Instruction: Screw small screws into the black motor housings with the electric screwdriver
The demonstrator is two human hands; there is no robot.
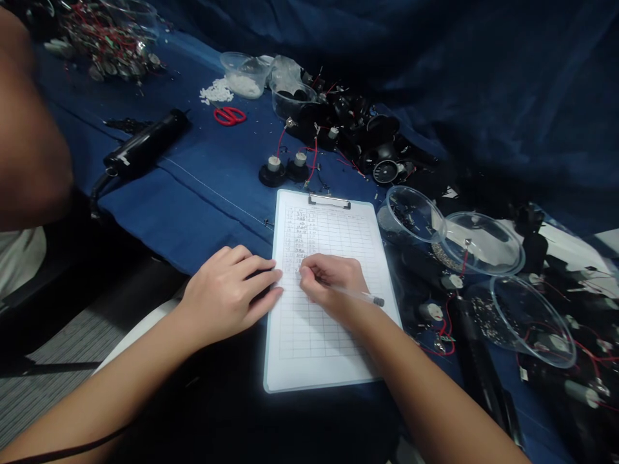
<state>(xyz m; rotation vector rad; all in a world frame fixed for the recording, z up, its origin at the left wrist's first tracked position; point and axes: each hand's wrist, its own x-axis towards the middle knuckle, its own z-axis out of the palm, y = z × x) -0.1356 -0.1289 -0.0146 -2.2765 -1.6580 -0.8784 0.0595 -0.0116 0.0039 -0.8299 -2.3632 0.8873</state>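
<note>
A clipboard with a silver clip at its far end lies in front of me. On it is a printed form, a grid with handwriting in the upper left columns. My right hand is closed around a pen with a clear barrel, its tip hidden by the fingers over the left columns. My left hand lies palm down with fingers spread, the fingertips touching the clipboard's left edge.
Behind the clipboard stand small motors with red wires. Red-handled scissors, a black cylindrical tool and white bits lie farther back. Clear plastic tubs and dark parts crowd the right. Another person's arm is at left.
</note>
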